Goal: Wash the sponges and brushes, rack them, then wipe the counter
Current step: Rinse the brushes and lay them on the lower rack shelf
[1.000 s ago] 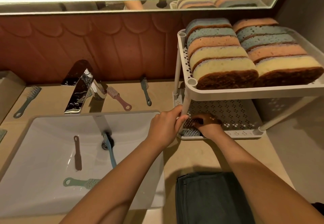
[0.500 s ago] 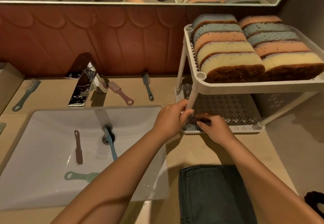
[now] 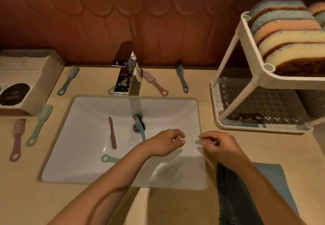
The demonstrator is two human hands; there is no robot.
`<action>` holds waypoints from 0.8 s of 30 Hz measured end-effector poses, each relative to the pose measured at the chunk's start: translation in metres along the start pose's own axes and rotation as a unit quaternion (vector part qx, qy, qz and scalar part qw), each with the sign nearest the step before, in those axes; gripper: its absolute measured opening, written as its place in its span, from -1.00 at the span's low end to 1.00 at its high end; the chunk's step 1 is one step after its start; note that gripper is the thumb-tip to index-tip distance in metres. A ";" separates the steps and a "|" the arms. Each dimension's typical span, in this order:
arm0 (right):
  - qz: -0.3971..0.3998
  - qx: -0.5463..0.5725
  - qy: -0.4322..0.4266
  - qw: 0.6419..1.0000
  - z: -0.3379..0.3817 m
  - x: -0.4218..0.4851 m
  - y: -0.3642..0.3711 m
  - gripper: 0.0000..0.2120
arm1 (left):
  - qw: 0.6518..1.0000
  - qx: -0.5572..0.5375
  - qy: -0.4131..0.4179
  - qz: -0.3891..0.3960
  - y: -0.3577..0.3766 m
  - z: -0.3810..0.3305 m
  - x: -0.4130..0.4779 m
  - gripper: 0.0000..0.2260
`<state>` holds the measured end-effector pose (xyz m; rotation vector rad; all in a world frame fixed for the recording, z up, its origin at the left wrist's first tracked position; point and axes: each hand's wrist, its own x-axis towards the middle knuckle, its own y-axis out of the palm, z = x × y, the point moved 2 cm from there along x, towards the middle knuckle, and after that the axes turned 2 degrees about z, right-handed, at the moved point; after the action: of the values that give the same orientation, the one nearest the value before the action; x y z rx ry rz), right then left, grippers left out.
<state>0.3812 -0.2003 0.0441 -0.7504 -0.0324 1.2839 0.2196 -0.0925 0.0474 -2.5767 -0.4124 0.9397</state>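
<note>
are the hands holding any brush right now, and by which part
Nothing is held. The left hand hangs loosely curled over the sink, the right hand over its right edge; no brush is in either.

A white sink basin (image 3: 84, 136) sits in a beige counter (image 3: 175, 205). In the basin lie a mauve brush (image 3: 112, 133), a blue brush (image 3: 140, 128) and a mint-green brush (image 3: 110, 158). The white rack (image 3: 253, 61) has diamond-patterned perforations and holds blue, peach and yellow sponges (image 3: 288, 36) with brown scouring faces. A blue-grey cloth (image 3: 249, 194) lies under the right forearm. The wall panel (image 3: 123, 22) is reddish-brown, with a scalloped pattern.
</note>
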 end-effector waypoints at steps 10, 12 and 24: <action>0.066 -0.070 -0.015 0.995 0.009 0.018 0.100 -0.86 | 0.985 -0.082 -0.129 -0.078 -0.018 0.163 -0.055 -0.87; 0.086 -0.084 -0.002 0.993 0.011 0.026 0.126 -0.85 | 0.978 -0.085 -0.161 -0.104 -0.025 0.193 -0.063 -0.90; 0.186 -0.231 0.042 0.954 0.021 0.077 0.259 -0.63 | 0.965 -0.072 -0.231 -0.098 -0.026 0.262 -0.067 -0.94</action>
<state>0.1765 -0.1013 -0.1039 -1.2570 -0.1315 1.6260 -0.0072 -0.0337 -0.0903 -2.3613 -0.8715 1.4830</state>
